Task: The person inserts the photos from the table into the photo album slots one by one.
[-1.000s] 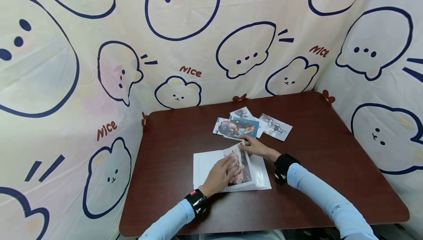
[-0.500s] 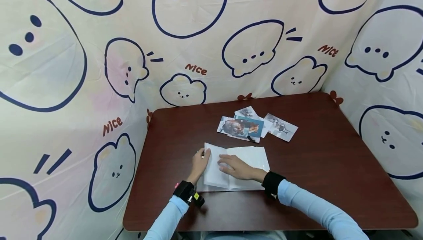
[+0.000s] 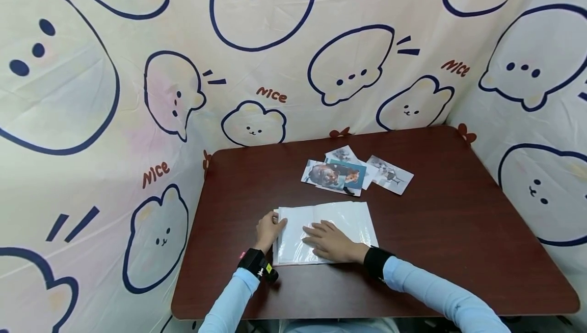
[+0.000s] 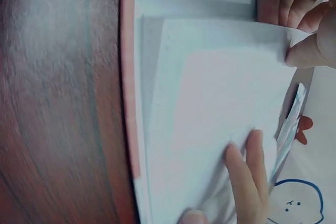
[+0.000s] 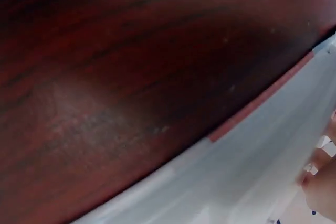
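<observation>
A white photo album [image 3: 293, 246] with clear, shiny sleeves lies spread on the table, showing blank pages. At its far left corner, my left hand [image 3: 268, 231] pinches the page edge between thumb and fingers; the left wrist view shows the thumb [image 4: 307, 51] on top of the page corner. My right hand [image 3: 332, 242] rests palm down with spread fingers on the middle of the pages. Its fingertips press the sheet in the left wrist view. A reddish strip [image 5: 262, 100] runs along the album's near edge in the right wrist view.
Behind the album lies an overlapping pile of loose photos [image 3: 327, 176], with one photo [image 3: 390, 175] apart on its right. The dark brown table [image 3: 458, 231] meets a curtain [image 3: 257, 73] printed with bears at the back and sides.
The page with the pink photo has been turned over to the left. My left hand moved to the album's left edge, the right hand onto the pages. The raised white page now lies flatter.
</observation>
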Action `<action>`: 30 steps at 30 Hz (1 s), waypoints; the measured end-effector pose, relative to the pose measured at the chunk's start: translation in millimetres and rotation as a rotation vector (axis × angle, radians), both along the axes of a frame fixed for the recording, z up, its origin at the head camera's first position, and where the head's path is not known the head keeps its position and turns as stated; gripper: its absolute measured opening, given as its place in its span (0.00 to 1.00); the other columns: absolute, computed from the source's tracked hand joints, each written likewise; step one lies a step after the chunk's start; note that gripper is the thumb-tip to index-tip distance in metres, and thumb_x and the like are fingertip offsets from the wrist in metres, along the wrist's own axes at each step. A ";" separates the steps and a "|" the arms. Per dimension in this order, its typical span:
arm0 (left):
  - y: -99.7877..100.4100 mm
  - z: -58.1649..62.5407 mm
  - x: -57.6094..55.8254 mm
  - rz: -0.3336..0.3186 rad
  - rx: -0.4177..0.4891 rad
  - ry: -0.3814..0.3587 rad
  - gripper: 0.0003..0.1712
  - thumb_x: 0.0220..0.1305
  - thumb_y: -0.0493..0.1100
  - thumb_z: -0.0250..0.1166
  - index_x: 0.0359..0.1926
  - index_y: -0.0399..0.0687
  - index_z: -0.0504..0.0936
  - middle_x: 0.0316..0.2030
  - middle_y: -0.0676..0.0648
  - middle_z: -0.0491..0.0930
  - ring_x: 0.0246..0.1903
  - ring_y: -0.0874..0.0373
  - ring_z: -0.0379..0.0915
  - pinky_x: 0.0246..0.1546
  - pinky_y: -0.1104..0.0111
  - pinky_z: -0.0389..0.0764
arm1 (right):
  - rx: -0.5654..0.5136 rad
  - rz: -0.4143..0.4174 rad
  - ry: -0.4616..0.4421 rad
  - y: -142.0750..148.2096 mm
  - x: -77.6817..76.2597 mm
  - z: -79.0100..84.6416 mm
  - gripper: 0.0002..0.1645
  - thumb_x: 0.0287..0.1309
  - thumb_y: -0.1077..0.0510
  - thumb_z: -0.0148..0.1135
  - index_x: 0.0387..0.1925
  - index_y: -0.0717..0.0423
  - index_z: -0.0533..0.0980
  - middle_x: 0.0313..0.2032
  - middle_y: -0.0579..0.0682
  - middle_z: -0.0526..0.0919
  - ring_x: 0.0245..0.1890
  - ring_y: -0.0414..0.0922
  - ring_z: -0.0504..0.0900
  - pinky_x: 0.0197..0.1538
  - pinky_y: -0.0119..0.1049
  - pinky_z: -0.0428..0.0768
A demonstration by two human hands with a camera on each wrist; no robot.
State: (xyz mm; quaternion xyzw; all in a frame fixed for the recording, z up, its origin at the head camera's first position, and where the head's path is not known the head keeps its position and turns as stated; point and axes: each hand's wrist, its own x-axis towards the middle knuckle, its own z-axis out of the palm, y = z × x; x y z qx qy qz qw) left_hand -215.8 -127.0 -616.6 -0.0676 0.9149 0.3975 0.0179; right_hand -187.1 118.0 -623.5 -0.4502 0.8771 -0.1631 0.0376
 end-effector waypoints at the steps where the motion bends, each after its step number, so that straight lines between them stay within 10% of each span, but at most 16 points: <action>1: -0.2 -0.7 0.1 0.001 -0.008 0.007 0.18 0.66 0.46 0.72 0.47 0.35 0.83 0.34 0.44 0.83 0.33 0.52 0.78 0.37 0.58 0.77 | -0.036 0.001 0.014 0.4 -1.8 -1.6 0.24 0.74 0.53 0.59 0.67 0.52 0.77 0.72 0.58 0.72 0.72 0.61 0.70 0.71 0.62 0.65; 5: 0.0 -2.8 0.3 0.009 -0.033 0.050 0.22 0.65 0.46 0.73 0.52 0.35 0.81 0.36 0.42 0.79 0.32 0.51 0.74 0.36 0.58 0.73 | -0.254 -0.096 0.091 1.1 -19.6 1.6 0.17 0.66 0.62 0.63 0.55 0.58 0.83 0.62 0.61 0.82 0.62 0.60 0.80 0.64 0.60 0.75; 9: 5.9 -2.6 1.1 0.011 -0.102 0.137 0.25 0.67 0.44 0.72 0.60 0.37 0.78 0.43 0.38 0.75 0.38 0.49 0.70 0.38 0.58 0.73 | -0.438 -0.420 0.083 10.4 -52.9 15.9 0.13 0.59 0.70 0.62 0.45 0.64 0.85 0.46 0.61 0.88 0.47 0.59 0.85 0.53 0.56 0.79; 13: 19.8 -4.7 4.9 -0.088 -0.204 0.353 0.16 0.70 0.39 0.68 0.55 0.38 0.82 0.44 0.37 0.77 0.40 0.47 0.70 0.39 0.59 0.73 | -0.437 -0.776 -0.049 30.4 -89.1 27.4 0.15 0.63 0.68 0.59 0.48 0.69 0.83 0.33 0.59 0.85 0.27 0.50 0.79 0.33 0.40 0.71; 17: 39.1 -9.9 11.6 -0.215 -0.331 0.571 0.08 0.70 0.40 0.66 0.47 0.43 0.87 0.41 0.42 0.83 0.42 0.47 0.76 0.40 0.57 0.75 | -0.361 -0.963 -0.252 43.0 -119.6 30.7 0.11 0.70 0.61 0.58 0.35 0.67 0.78 0.18 0.52 0.69 0.19 0.45 0.62 0.27 0.38 0.58; 22: 62.8 -17.5 18.6 -0.433 -0.392 0.699 0.10 0.71 0.44 0.65 0.49 0.46 0.85 0.49 0.44 0.85 0.54 0.47 0.79 0.53 0.52 0.78 | -0.249 -1.123 -0.437 37.5 -141.5 31.5 0.30 0.73 0.44 0.60 0.55 0.70 0.75 0.45 0.70 0.78 0.47 0.67 0.75 0.49 0.56 0.76; 25: 72.8 -18.7 21.9 -0.620 -0.467 0.694 0.17 0.74 0.47 0.63 0.58 0.46 0.83 0.60 0.43 0.82 0.64 0.46 0.75 0.63 0.52 0.76 | -0.168 -1.206 -0.456 27.8 -149.6 30.1 0.54 0.71 0.39 0.61 0.75 0.76 0.54 0.69 0.78 0.63 0.68 0.74 0.65 0.69 0.65 0.66; 30: 80.8 -21.5 30.8 -0.797 -0.549 0.641 0.24 0.78 0.53 0.58 0.67 0.49 0.79 0.70 0.43 0.74 0.73 0.46 0.67 0.70 0.53 0.71 | -0.068 -1.311 -0.439 16.0 -157.6 23.7 0.57 0.71 0.40 0.61 0.75 0.81 0.49 0.70 0.82 0.61 0.69 0.74 0.65 0.72 0.65 0.65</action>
